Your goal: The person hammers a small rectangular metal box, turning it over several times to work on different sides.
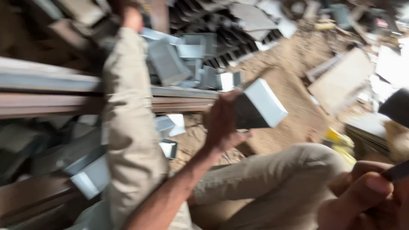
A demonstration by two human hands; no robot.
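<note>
My left hand (pixel 222 123) grips a short piece of grey rectangular metal tube (pixel 257 105), held up over sandy ground with its pale face turned upward. My right hand (pixel 367 196) sits at the bottom right corner, fingers curled around a dark handle (pixel 398 170) whose head (pixel 396 106) rises at the right edge. My legs in beige trousers (pixel 132 127) stretch away from me, one long and straight, the other bent at the knee (pixel 315 157). The picture is blurred by motion.
Long metal bars (pixel 51 91) lie across the left. Beyond them is a heap of several cut grey tube pieces (pixel 183 59). More tube offcuts (pixel 91 176) lie beside my leg. Flat boards (pixel 341 79) and a yellow object (pixel 338 138) rest on the sandy ground at right.
</note>
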